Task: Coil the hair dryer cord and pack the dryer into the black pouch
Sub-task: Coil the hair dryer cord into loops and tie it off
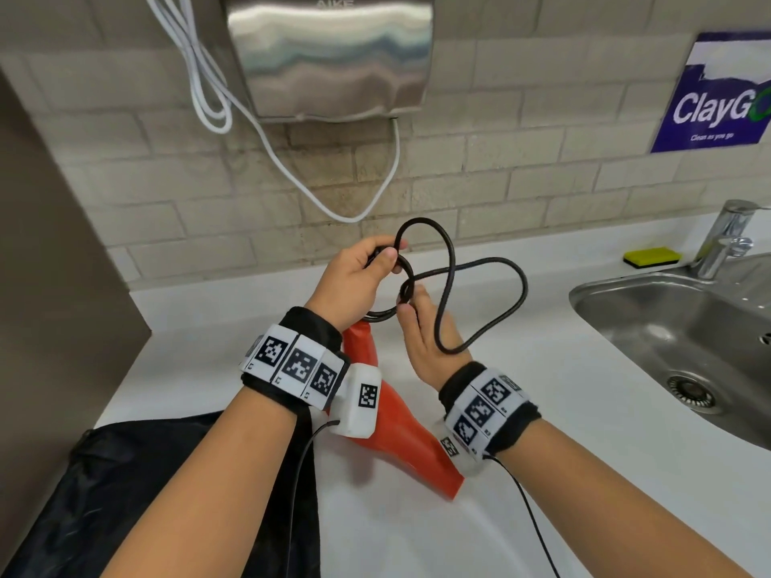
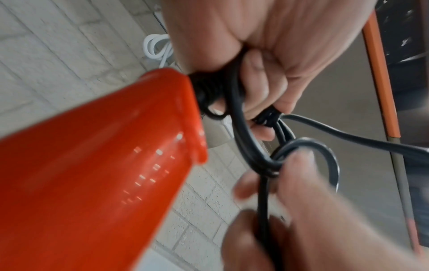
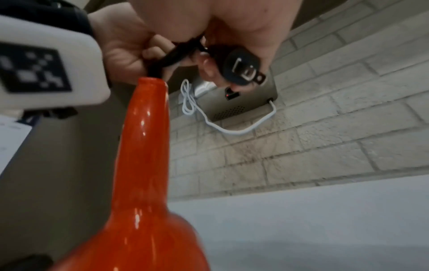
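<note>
The orange hair dryer (image 1: pixel 377 404) hangs nozzle-down over the counter, its handle end up by my left hand (image 1: pixel 386 262). That hand grips several gathered turns of the black cord (image 1: pixel 507 285). My right hand (image 1: pixel 406 304) pinches the cord where the loops cross; a large loop drapes over its wrist. In the left wrist view the left fingers (image 2: pixel 262 86) curl round the cord (image 2: pixel 243 139) beside the dryer (image 2: pixel 104 165). The plug (image 3: pixel 243 70) shows at the fingertips in the right wrist view. The black pouch (image 1: pixel 167 494) lies flat at the counter's near left.
A steel sink (image 1: pixel 617 314) with a tap (image 1: pixel 726 239) and a yellow sponge (image 1: pixel 651 257) is at the right. A wall hand dryer (image 1: pixel 329 56) with a white cable (image 1: pixel 292 168) hangs above. A grey panel (image 1: pixel 50 285) bounds the white counter (image 1: pixel 563 431) on the left.
</note>
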